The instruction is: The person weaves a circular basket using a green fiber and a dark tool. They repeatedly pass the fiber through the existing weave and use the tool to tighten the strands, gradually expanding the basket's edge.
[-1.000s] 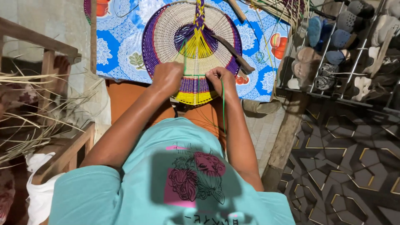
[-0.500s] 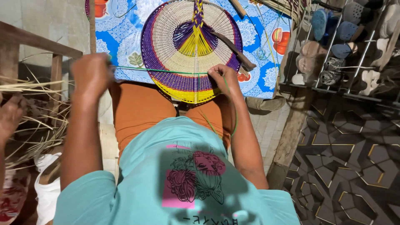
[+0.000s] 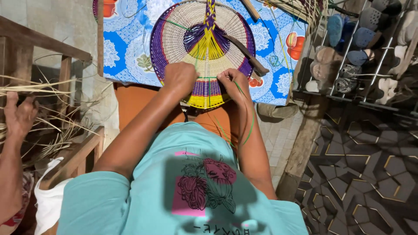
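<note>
Your left hand (image 3: 179, 78) rests curled on the round woven fan (image 3: 204, 48), which lies on the blue flowered cloth (image 3: 126, 48), and you cannot tell what its fingers grip because the back of the hand hides them. Your right hand (image 3: 231, 82) pinches a thin green strand (image 3: 250, 126) at the fan's yellow and purple edge, and the strand loops down past your wrist. The fan's top is cut off, and another person's hand (image 3: 19, 115) holds dry straw (image 3: 43, 87) at the left.
</note>
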